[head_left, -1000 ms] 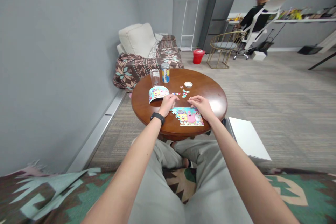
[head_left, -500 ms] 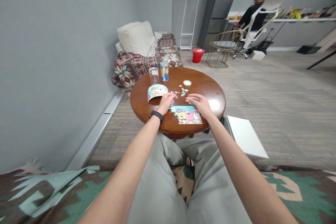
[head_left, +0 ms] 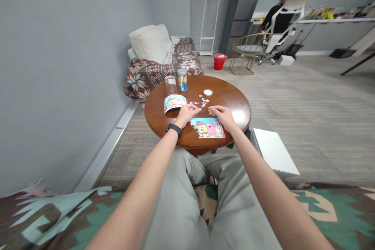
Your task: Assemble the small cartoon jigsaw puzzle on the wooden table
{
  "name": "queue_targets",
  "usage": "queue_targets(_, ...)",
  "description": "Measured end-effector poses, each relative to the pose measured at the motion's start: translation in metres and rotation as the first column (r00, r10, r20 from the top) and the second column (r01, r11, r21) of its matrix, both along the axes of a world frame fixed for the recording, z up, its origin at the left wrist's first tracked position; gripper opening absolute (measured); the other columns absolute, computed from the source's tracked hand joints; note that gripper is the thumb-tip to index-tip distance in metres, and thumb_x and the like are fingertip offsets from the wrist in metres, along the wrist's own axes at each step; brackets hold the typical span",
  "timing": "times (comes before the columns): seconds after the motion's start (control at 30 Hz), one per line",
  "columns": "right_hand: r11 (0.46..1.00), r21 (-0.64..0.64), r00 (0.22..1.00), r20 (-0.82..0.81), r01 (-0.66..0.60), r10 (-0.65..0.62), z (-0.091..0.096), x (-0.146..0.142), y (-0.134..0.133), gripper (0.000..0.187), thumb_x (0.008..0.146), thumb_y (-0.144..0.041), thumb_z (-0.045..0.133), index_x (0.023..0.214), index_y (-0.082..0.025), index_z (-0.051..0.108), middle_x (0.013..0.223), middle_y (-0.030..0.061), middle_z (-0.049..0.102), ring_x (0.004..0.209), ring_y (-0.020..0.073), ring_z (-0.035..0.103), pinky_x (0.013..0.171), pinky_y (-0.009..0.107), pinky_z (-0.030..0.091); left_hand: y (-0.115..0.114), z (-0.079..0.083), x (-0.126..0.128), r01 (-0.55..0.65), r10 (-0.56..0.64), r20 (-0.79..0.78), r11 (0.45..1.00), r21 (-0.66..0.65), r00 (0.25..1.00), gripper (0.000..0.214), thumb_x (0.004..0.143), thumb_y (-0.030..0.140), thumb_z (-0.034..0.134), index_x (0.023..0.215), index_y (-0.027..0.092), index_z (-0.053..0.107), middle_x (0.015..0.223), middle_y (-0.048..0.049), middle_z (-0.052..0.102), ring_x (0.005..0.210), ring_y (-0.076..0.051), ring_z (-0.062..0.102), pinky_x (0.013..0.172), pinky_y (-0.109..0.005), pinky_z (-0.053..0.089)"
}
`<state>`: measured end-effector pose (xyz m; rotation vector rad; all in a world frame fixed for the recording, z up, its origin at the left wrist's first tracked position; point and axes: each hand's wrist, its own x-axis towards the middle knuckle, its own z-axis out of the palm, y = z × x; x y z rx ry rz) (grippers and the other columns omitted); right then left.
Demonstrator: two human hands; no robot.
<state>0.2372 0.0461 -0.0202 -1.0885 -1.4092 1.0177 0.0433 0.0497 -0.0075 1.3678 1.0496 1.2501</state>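
Observation:
My left hand (head_left: 186, 114), with a black watch at the wrist, hovers over the upper left edge of a partly joined cartoon jigsaw puzzle (head_left: 211, 129). Its thumb and fingers are pinched, pointing right; anything between them is too small to make out. Facing it, my right hand (head_left: 222, 115) is above the puzzle's upper right, fingertips drawn together, their contents unclear. A narrow gap parts the two hands. Several loose puzzle pieces (head_left: 204, 102) lie just beyond them. A curved picture sheet (head_left: 175, 102) with the same cartoon stands left of the left hand.
On the round wooden table (head_left: 231, 93) are a clear jar (head_left: 170, 85), a cartoon can (head_left: 182, 80) and a round lid (head_left: 208, 92). A white box (head_left: 274, 150) stands right of the table. Farther off are a red bin (head_left: 219, 61), a gold chair (head_left: 249, 49) and a person (head_left: 274, 13).
My left hand's fingers have stretched farther right, narrowing the gap to my right hand. The right hand has barely moved. The person in the background has shifted slightly.

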Motion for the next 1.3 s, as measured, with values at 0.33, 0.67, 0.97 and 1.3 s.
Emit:
queue_targets(0.33, 0.998, -0.064, 0.997, -0.079, -0.024, 0.019, 0.0044, -0.0017, -0.0027, 0.032, 0.063, -0.04, 0.082, 0.085, -0.02, 0.07, 0.087, 0.0065, 0.076, 0.086, 0.0219, 0.072, 0.082, 0.035, 0.056, 0.0025, -0.0026, -0.0002, 0.001, -0.001, 0.006, 1.0, -0.004, 1.0, 0.035, 0.066, 0.042, 0.079, 0.063, 0.016, 0.057, 0.048, 0.0067, 0.04, 0.049, -0.007, 0.035, 0.049, -0.022, 0.025)
queue_targets(0.67, 0.999, -0.042, 0.999, -0.046, -0.009, 0.007, -0.0004, -0.0019, -0.0014, 0.028, 0.068, -0.043, 0.077, 0.081, -0.019, 0.069, 0.078, 0.0047, 0.074, 0.075, 0.019, 0.068, 0.073, 0.032, 0.054, -0.0006, 0.0018, 0.0007, -0.022, 0.021, -0.035, 0.999, -0.031, 0.999, 0.037, 0.066, 0.046, 0.077, 0.063, 0.016, 0.056, 0.048, 0.0062, 0.042, 0.05, -0.008, 0.037, 0.05, -0.022, 0.027)
queue_targets(0.97, 1.0, -0.017, 0.999, 0.05, -0.009, 0.009, 0.0, 0.0003, -0.0012, 0.028, 0.071, -0.038, 0.071, 0.092, -0.019, 0.075, 0.09, 0.0066, 0.076, 0.079, 0.0201, 0.068, 0.077, 0.035, 0.053, -0.0006, 0.0028, 0.0014, -0.002, 0.002, -0.063, 1.0, 0.008, 0.998, 0.036, 0.063, 0.044, 0.08, 0.062, 0.014, 0.06, 0.051, 0.0046, 0.046, 0.052, -0.008, 0.038, 0.051, -0.023, 0.028)
queue_targets(1.3, 0.999, 0.008, 0.996, -0.071, -0.054, 0.054, -0.0011, -0.0026, -0.0001, 0.023, 0.065, -0.039, 0.079, 0.075, -0.02, 0.07, 0.094, 0.0066, 0.076, 0.093, 0.0224, 0.069, 0.092, 0.038, 0.053, 0.0023, -0.0036, -0.0005, 0.005, -0.003, -0.109, 1.0, 0.017, 0.994, 0.029, 0.069, 0.042, 0.074, 0.066, 0.014, 0.065, 0.051, 0.004, 0.048, 0.05, -0.008, 0.036, 0.05, -0.023, 0.027)
